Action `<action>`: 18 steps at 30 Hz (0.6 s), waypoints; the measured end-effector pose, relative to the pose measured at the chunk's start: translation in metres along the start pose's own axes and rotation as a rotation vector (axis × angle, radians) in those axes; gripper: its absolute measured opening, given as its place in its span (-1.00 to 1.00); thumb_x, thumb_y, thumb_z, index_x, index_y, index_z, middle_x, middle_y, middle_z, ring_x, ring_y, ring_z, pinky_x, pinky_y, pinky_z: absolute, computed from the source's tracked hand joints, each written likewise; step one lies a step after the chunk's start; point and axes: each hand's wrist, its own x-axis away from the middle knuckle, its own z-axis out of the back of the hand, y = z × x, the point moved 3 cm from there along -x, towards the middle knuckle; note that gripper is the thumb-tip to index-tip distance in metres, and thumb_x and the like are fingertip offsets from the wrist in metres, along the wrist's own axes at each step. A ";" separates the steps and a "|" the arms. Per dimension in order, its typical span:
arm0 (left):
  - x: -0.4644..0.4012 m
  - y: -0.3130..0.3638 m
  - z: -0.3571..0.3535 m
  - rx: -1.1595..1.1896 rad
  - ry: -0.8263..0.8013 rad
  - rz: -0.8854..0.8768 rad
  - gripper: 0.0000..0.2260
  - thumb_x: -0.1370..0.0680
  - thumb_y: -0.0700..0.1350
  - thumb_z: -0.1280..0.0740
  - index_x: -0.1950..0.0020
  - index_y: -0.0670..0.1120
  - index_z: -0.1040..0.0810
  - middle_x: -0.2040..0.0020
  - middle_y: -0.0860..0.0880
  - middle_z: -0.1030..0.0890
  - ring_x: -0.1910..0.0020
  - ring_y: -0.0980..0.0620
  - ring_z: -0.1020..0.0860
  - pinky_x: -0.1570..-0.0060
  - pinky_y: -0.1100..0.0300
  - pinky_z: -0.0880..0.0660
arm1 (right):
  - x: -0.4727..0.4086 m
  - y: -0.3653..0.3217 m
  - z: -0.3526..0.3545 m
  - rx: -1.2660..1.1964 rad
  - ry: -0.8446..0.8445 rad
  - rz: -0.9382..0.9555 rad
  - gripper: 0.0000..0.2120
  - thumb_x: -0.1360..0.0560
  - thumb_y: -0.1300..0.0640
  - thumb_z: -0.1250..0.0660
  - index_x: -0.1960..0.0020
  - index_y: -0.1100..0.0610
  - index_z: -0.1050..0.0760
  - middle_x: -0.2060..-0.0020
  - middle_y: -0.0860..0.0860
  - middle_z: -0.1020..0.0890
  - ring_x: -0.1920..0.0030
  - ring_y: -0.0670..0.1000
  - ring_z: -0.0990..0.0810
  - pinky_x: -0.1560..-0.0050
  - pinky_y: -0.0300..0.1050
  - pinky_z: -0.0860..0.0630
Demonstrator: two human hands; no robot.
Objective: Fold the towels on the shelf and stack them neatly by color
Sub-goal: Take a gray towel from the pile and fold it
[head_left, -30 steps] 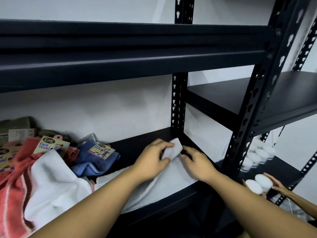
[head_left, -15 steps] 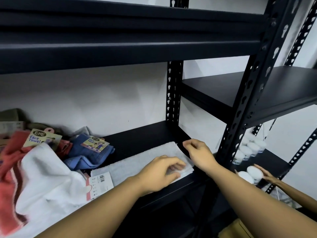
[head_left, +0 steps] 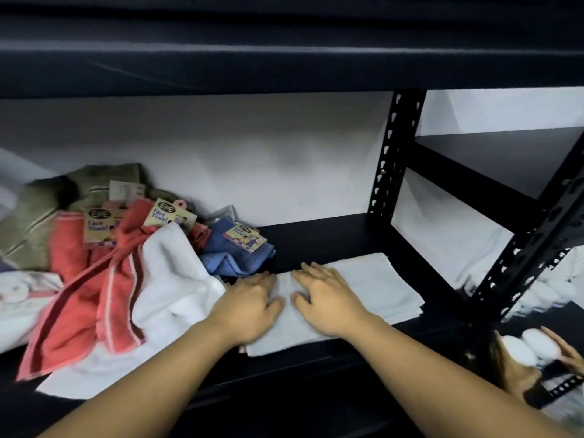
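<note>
A folded white towel [head_left: 376, 287] lies flat on the black shelf [head_left: 319, 238], right of centre. My left hand [head_left: 249, 301] rests on its left end with fingers slightly bent. My right hand [head_left: 328, 295] presses flat on the towel's middle, fingers spread. Left of them is a loose heap: a white towel [head_left: 170, 279], a red striped towel [head_left: 94, 305], a blue towel [head_left: 235, 257] with a paper tag, and an olive towel [head_left: 47, 203] at the back.
The upper shelf beam [head_left: 284, 64] hangs low overhead. A perforated black upright [head_left: 392, 153] stands at the back right, another upright [head_left: 534, 248] at the front right. Another person's hand [head_left: 568, 355] holds white round containers [head_left: 531, 346] at the lower right.
The view swung left and down. Both hands moved from the towel's right end to its left part, and now lie side by side pressing it flat.
</note>
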 end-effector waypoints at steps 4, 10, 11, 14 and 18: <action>0.002 -0.002 -0.007 -0.130 -0.076 -0.024 -0.34 -0.69 0.27 0.02 -0.69 -0.04 0.01 -0.69 -0.02 -0.01 -0.66 0.02 0.00 -0.62 0.00 0.09 | 0.010 0.015 0.001 0.069 -0.119 -0.001 -0.37 -0.67 -0.31 0.00 -0.68 -0.16 0.02 -0.68 -0.08 0.08 -0.66 -0.09 0.17 -0.63 0.08 0.25; -0.001 -0.005 -0.010 -0.157 -0.113 -0.045 -0.33 -0.68 0.30 0.08 -0.69 -0.03 0.09 -0.69 0.00 0.06 -0.66 0.05 0.08 -0.62 -0.01 0.16 | 0.035 0.093 0.028 0.133 -0.130 -0.212 -0.28 -0.61 -0.43 0.10 -0.67 -0.18 0.18 -0.65 -0.16 0.21 -0.61 -0.19 0.29 -0.61 0.14 0.35; -0.002 -0.004 -0.010 -0.164 -0.113 -0.045 -0.33 -0.68 0.30 0.08 -0.69 -0.03 0.09 -0.69 0.00 0.06 -0.66 0.04 0.08 -0.62 -0.02 0.16 | 0.037 0.102 0.031 0.127 -0.123 -0.237 -0.27 -0.62 -0.41 0.10 -0.68 -0.14 0.18 -0.65 -0.17 0.20 -0.61 -0.20 0.28 -0.60 0.16 0.35; -0.004 0.001 -0.009 -0.195 -0.095 -0.045 -0.33 -0.68 0.28 0.07 -0.69 -0.05 0.08 -0.69 -0.04 0.04 -0.67 0.01 0.05 -0.61 -0.04 0.13 | 0.036 0.109 0.034 0.060 -0.091 -0.241 -0.31 -0.66 -0.33 0.05 -0.69 -0.06 0.08 -0.66 -0.17 0.11 -0.63 -0.18 0.22 -0.60 0.17 0.34; -0.002 0.008 -0.003 -0.205 -0.037 -0.065 -0.37 -0.69 0.23 -0.01 -0.68 -0.06 -0.04 -0.68 -0.07 -0.09 -0.65 -0.05 -0.08 -0.61 -0.03 0.03 | 0.044 0.114 0.046 -0.042 0.170 -0.306 -0.48 -0.64 -0.24 -0.11 -0.47 0.02 -0.45 -0.46 -0.05 -0.45 -0.54 0.11 -0.33 -0.53 0.17 -0.26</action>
